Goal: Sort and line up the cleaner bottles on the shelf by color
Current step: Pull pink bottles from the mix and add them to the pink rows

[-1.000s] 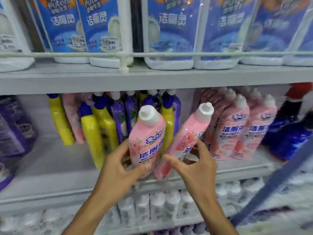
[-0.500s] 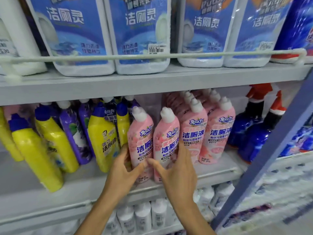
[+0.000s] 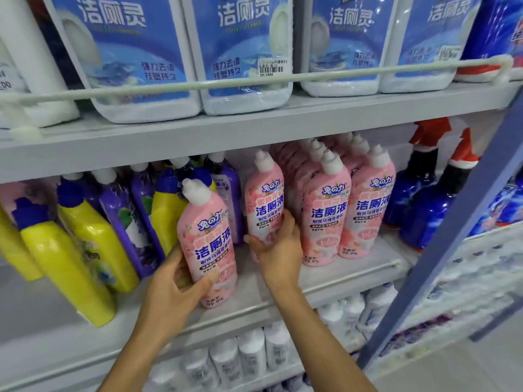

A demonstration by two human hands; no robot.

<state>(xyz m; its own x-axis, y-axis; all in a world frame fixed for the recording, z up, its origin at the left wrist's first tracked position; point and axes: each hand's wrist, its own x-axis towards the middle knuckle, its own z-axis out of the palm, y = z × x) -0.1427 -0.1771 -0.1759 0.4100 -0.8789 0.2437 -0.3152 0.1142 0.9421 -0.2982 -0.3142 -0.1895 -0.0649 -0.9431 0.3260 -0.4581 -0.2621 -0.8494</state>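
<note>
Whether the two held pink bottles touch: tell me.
Apart. Head view shows a purple bottle between the left-held pink bottle and the right-held pink bottle.

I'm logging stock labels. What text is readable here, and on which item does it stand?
"洁厕灵": white jugs.
"兔の力", "洁厕液": nearer pink bottle and farther pink bottle.
"99.9%": bottom of the nearer pink bottle.
Barcode sticker and the smaller print: too blurred to read.
</note>
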